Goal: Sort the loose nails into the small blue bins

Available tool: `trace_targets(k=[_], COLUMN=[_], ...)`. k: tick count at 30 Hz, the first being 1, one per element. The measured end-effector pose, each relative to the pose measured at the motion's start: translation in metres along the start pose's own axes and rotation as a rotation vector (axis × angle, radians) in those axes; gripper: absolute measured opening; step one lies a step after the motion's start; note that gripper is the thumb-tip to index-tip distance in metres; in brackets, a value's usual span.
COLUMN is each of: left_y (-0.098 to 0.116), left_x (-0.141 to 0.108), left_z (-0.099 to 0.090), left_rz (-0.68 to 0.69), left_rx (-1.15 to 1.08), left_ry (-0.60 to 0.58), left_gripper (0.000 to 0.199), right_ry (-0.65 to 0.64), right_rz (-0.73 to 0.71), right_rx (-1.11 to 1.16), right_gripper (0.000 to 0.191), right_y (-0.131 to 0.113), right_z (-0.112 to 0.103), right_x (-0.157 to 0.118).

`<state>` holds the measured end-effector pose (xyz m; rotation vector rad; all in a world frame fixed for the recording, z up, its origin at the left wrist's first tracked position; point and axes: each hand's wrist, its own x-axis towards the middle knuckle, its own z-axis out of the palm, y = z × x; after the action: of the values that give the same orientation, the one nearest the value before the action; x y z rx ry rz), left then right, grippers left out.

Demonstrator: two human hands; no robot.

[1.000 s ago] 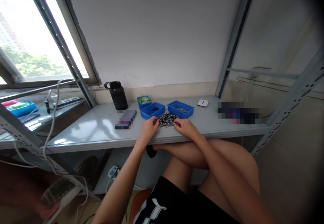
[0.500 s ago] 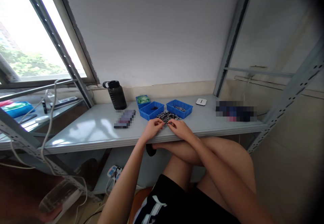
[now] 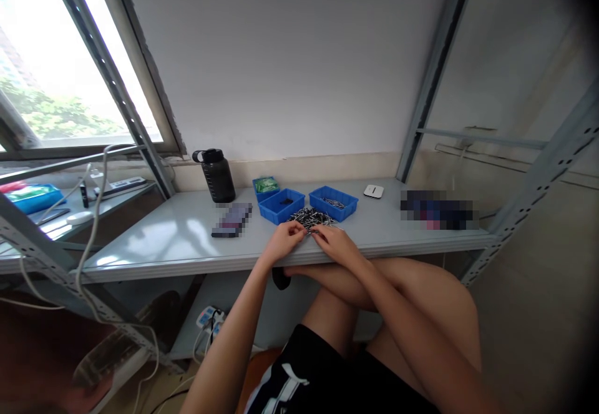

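A heap of small dark and silvery metal pieces, screw-like but too small to name surely (image 3: 312, 216), lies near the front edge of the grey table (image 3: 187, 239). My left hand (image 3: 285, 240) is at its near left side, fingers curled and pinched together. Facing it, my right hand (image 3: 333, 241) is pinched too, its fingertips close to the left ones. What either pinch holds is too small to make out. Behind the heap stand a left blue bin (image 3: 276, 215) with a few dark pieces in it and a right blue bin (image 3: 344, 213) holding silvery pieces.
A smaller blue bin (image 3: 259, 194) with green packets stands behind. To the left are a black bottle (image 3: 218, 177) and a blurred flat item (image 3: 233, 220). A white square device (image 3: 374, 192) and a blurred dark bundle (image 3: 437, 210) lie right. Metal shelf posts (image 3: 428, 89) frame the table.
The view has shifted slightly. Both hands stay pinched at the heap's near edge, with only small finger movements.
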<state>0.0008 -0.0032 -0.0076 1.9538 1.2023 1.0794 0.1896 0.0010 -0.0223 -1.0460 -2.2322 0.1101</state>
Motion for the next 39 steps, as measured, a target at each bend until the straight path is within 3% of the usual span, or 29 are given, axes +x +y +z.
trace_targets(k=[11,17,24,34,39], left_y=[0.007,0.002,-0.001,0.005,0.006], left_x=[-0.004,-0.001,0.0,-0.001,-0.001], left_z=[0.0,0.001,0.001,-0.004,-0.005], left_rz=[0.053,0.021,0.022,0.004,-0.016], left_rx=[0.021,-0.025,-0.009,0.01,-0.022], left_ry=[-0.065,-0.032,0.083,0.042,0.001], left_gripper=[0.021,0.021,0.02,0.029,0.028], right_ry=[0.008,-0.068,-0.039,-0.006,0.054], right_rz=[0.004,-0.109,0.012,-0.002,0.109], right_rx=[-0.207,-0.328,-0.23,-0.128,-0.019], right_gripper=[0.019,0.017,0.021,0.025,0.022], right_y=[-0.009,-0.016,-0.023,-0.016,-0.015], right_z=[0.004,0.011,0.014,0.018,0.017], right_x=[-0.007,-0.001,0.011,0.017,0.016])
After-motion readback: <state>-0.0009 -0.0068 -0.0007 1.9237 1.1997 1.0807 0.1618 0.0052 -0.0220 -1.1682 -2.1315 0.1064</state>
